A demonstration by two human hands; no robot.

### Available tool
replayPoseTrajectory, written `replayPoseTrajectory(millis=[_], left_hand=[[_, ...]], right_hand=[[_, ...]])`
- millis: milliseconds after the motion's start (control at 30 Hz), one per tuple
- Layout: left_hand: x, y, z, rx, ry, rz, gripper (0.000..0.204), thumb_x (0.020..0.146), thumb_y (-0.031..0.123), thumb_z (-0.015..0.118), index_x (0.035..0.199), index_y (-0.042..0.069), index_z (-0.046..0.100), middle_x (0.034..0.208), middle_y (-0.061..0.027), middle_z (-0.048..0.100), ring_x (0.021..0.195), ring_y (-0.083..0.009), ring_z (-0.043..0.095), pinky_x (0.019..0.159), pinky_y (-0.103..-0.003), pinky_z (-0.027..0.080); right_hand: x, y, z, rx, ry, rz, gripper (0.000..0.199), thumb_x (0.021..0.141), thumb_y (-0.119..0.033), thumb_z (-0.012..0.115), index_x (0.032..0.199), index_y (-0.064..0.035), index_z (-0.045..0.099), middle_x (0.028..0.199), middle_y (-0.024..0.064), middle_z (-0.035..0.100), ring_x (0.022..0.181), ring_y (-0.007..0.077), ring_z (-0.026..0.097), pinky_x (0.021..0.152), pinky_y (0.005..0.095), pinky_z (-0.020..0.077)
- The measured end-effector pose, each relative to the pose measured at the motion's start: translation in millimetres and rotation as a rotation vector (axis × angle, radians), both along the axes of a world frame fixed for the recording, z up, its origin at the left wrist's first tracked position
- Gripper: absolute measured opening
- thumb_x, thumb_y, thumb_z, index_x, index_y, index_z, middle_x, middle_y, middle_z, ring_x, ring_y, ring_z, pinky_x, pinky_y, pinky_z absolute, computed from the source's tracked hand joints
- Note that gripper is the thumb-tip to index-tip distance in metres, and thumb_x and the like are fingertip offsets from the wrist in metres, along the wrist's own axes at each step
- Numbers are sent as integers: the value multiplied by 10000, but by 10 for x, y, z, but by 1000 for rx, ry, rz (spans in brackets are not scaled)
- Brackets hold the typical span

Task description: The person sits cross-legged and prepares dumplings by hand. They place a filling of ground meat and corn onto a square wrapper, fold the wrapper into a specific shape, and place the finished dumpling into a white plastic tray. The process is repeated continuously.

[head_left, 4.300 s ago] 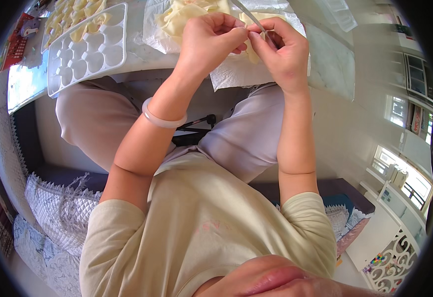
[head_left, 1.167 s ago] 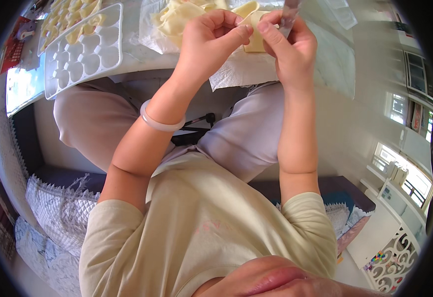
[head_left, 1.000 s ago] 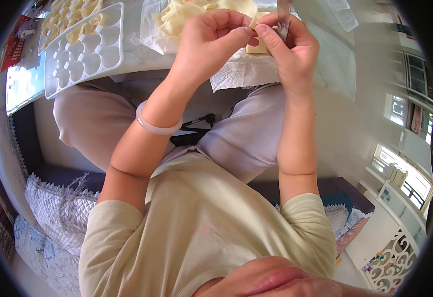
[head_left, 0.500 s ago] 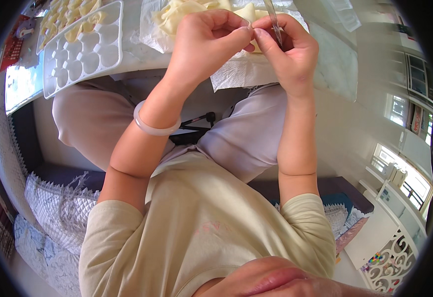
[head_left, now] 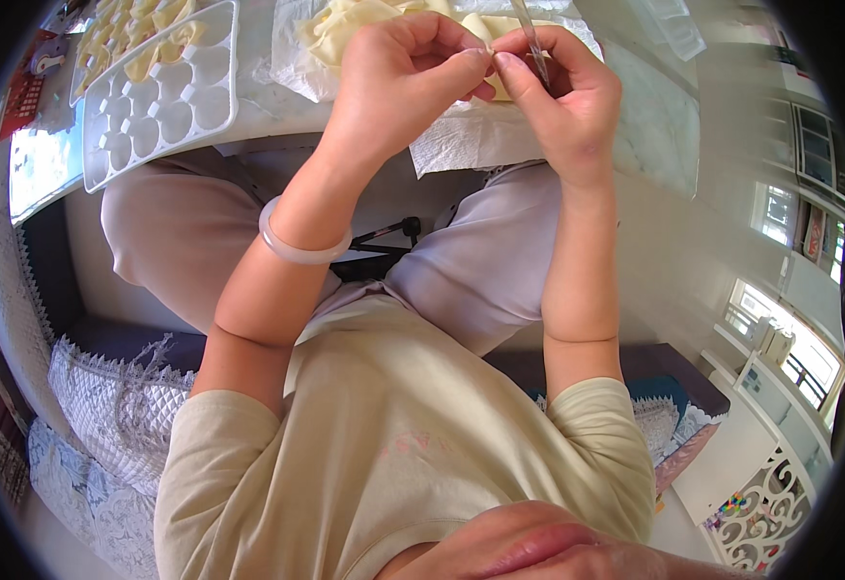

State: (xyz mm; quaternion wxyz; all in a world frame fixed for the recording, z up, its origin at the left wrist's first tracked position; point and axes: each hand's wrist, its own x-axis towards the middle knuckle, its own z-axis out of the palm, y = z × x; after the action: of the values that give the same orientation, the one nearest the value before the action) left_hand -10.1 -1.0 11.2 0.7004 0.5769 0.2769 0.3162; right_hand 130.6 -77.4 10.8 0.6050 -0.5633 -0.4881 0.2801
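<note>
Up near the top, the two hands met over the table edge. The left hand (head_left: 398, 82) was curled shut, its fingertips pinched on a small pale yellow piece of soft dough (head_left: 496, 85) held between both hands. The right hand (head_left: 567, 106) was closed too — its thumb and first finger pressed on the same piece, and a thin silvery metal tool (head_left: 530, 39) stood up from its fingers. How much of the dough sat inside the hands could not be seen.

Under the hands lay a crinkled white paper towel (head_left: 461, 145), hanging a bit over the white table (head_left: 654, 116). Just behind the hands sat a heap of more pale yellow dough pieces (head_left: 345, 29) on the paper. Well to the left was a white plastic tray with round cups (head_left: 166, 97) — the far cups held yellow pieces, the near ones did not.

A pale, see-through round bangle (head_left: 301, 242) sat on the left wrist. The person wore a cream short-sleeved shirt (head_left: 384, 425) and light trousers (head_left: 480, 271), and sat on a seat with a grey quilted cover (head_left: 113, 406).
</note>
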Motion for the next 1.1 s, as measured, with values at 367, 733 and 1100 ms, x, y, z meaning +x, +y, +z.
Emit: replayPoseTrajectory(millis=[367, 733, 1100], left_hand=[[0, 34, -23, -14, 79, -5, 169, 821, 75, 601, 907, -69, 617, 816, -106, 656, 740, -170, 668, 687, -267, 547], [33, -2, -54, -49, -9, 67, 136, 765, 57, 627, 800, -75, 623, 719, -82, 650, 667, -130, 667, 601, -214, 520], [73, -24, -136, 157, 18, 149, 143, 794, 89, 607, 802, -54, 619, 719, -92, 666, 664, -112, 646, 604, -218, 499]], right_hand=[[-13, 9, 5, 8, -183, -14, 46, 779, 4, 633, 818, -20, 629, 681, -34, 582, 507, 7, 370, 456, 180, 280], [-40, -32, 57, -40, -115, -15, 66, 778, -15, 648, 842, -7, 637, 719, -10, 630, 617, 31, 564, 521, 177, 426], [-83, -29, 37, -49, -127, -170, 86, 806, -75, 634, 832, 7, 623, 675, 11, 611, 583, 46, 561, 509, 201, 434]])
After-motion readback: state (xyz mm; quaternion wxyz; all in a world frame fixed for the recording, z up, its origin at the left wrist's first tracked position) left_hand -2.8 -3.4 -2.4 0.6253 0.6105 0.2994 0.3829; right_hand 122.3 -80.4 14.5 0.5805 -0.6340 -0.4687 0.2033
